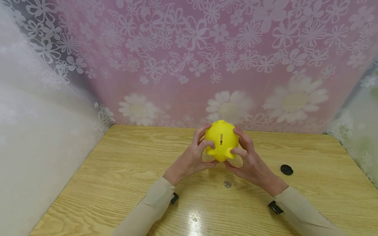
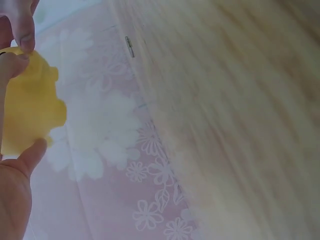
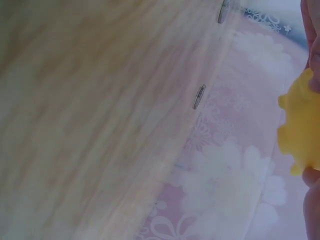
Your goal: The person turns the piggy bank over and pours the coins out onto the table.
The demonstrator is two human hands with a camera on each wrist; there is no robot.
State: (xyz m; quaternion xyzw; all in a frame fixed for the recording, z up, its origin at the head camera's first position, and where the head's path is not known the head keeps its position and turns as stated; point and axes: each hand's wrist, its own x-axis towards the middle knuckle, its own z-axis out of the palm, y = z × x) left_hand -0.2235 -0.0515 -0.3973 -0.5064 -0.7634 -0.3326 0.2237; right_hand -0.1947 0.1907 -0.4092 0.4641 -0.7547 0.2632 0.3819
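Observation:
A round yellow piggy bank (image 1: 222,131) is held between both hands above the table, its narrow slot facing up in the head view. My left hand (image 1: 193,156) grips its left side, with the fingers curved round it and the thumb low near the front end. On the opposite side my right hand (image 1: 251,162) grips it the same way. The left wrist view shows the piggy bank (image 2: 32,105) raised off the tabletop, with short stubs on its underside. Part of the piggy bank (image 3: 302,125) shows at the edge of the right wrist view.
Below the hands, a small shiny round disc (image 1: 227,184) lies on the wooden table (image 1: 133,157). Farther right lies a black round cap (image 1: 286,169). A pink flowered curtain (image 1: 177,82) hangs behind the table's back edge, with pale cloth at both sides.

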